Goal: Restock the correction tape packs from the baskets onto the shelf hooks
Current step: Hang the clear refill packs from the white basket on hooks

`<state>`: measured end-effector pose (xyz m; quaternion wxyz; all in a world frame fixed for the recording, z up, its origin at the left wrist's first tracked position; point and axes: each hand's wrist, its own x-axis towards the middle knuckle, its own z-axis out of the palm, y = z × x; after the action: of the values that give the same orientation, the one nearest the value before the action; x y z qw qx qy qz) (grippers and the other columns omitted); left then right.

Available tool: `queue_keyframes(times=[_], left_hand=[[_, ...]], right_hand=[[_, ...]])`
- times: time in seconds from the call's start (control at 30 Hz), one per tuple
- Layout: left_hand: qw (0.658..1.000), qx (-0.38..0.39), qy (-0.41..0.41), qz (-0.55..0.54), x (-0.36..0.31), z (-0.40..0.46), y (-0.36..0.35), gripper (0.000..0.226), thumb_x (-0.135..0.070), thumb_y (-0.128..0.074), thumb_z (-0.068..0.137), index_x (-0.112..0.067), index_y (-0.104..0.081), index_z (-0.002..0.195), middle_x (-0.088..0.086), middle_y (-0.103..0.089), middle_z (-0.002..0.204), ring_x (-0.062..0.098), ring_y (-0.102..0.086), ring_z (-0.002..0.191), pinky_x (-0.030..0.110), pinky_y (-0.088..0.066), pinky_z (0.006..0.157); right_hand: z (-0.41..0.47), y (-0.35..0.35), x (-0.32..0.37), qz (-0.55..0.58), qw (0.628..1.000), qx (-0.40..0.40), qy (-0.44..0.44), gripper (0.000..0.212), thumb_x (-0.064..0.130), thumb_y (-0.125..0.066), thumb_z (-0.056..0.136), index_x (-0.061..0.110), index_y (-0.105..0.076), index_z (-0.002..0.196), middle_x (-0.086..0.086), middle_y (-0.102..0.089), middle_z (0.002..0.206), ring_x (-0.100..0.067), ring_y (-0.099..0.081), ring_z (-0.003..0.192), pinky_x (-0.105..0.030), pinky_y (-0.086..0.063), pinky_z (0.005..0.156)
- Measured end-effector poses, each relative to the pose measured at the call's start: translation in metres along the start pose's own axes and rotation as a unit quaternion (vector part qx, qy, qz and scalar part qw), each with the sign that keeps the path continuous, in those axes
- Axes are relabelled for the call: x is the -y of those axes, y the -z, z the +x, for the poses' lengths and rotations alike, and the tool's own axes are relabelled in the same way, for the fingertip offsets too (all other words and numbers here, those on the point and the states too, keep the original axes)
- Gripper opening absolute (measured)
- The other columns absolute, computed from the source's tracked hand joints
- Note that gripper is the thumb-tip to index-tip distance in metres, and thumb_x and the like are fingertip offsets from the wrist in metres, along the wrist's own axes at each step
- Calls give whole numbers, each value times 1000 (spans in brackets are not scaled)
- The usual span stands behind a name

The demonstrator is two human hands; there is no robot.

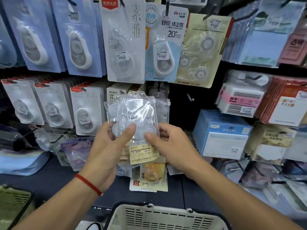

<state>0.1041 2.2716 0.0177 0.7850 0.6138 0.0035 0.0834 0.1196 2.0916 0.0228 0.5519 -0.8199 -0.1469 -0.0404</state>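
Two hands are holding a small stack of clear correction tape packs (132,123) in front of the shelf: the left hand (106,146) is pinching it with the thumb on top, the right hand (172,146) gripping its right edge. The plastic looks slick, so a pack could be sliding loose and dropping toward the basket (166,218). Long axis is running upright, label end down, top edge pointing at the bare hook (190,97).

Upper centre, a hanging blue correction tape pack (163,45) reads "CORRECTION TAPE", "20", "PET"; mid-centre, a card (114,95) behind reads "BoBo".
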Motion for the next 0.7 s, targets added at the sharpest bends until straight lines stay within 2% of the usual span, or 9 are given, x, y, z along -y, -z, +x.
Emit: queue_keyframes(times=[0.07,0.17,0.27,0.33,0.4,0.47,0.53,0.63,0.7], left_hand=[[1000,-4,-1,3,-1,0,-1,74,-49,-82,67,-21,-55,131,7,-73,127,29,-70,118,56,-51,107],[1000,-10,-17,10,1,1,0,53,-45,-76,77,-19,-61,120,7,-78,116,28,-76,106,52,-58,95],[996,-54,-59,43,2,4,6,36,-44,-72,83,-22,-63,111,0,-78,102,29,-75,102,48,-60,89],[989,-89,-96,72,-1,7,11,33,-46,-71,87,-25,-62,111,-1,-75,105,28,-72,105,50,-59,93],[984,-106,-121,77,-3,8,14,30,-45,-70,90,-26,-62,112,-1,-74,110,24,-71,107,51,-57,98],[983,-113,-129,71,-5,7,15,33,-44,-70,90,-24,-62,115,0,-73,112,25,-70,109,51,-57,99],[983,-118,-126,69,-6,7,14,45,-48,-70,85,-21,-61,120,2,-72,114,28,-69,112,49,-57,99],[983,-118,-123,64,-7,6,13,49,-47,-71,86,-18,-60,124,4,-72,115,29,-70,111,56,-56,101],[983,-120,-123,58,-8,5,14,48,-47,-71,85,-19,-61,122,2,-73,114,25,-71,109,55,-56,101]], right_hand=[[0,2,-1,37,999,-1,-4,23,41,-71,94,30,-72,114,6,-80,107,-14,-78,98,-50,-63,91],[0,3,-3,61,998,-35,-3,20,44,-67,88,32,-69,104,-3,-78,106,-29,-77,95,-60,-62,85],[0,1,-7,78,992,-94,-18,27,45,-58,81,25,-63,98,-2,-73,98,-28,-71,90,-53,-59,82],[-1,0,-8,97,988,-113,-35,25,46,-55,79,25,-59,92,-2,-64,90,-25,-61,83,-46,-52,75],[-1,-1,-8,99,987,-118,-43,21,43,-55,81,25,-59,93,-2,-62,89,-23,-59,81,-45,-50,73],[-1,0,-8,106,987,-112,-50,16,42,-57,83,32,-63,94,-3,-70,92,-29,-67,82,-49,-56,73],[-2,-1,-7,125,985,-100,-58,11,43,-60,84,38,-66,92,-5,-77,97,-33,-74,92,-54,-61,79],[-3,-2,-7,138,983,-107,-57,16,47,-63,84,36,-68,95,-7,-78,100,-35,-75,97,-58,-61,84],[-2,-2,-7,141,982,-113,-59,20,48,-64,85,34,-69,98,-5,-79,99,-33,-76,95,-59,-60,84]])
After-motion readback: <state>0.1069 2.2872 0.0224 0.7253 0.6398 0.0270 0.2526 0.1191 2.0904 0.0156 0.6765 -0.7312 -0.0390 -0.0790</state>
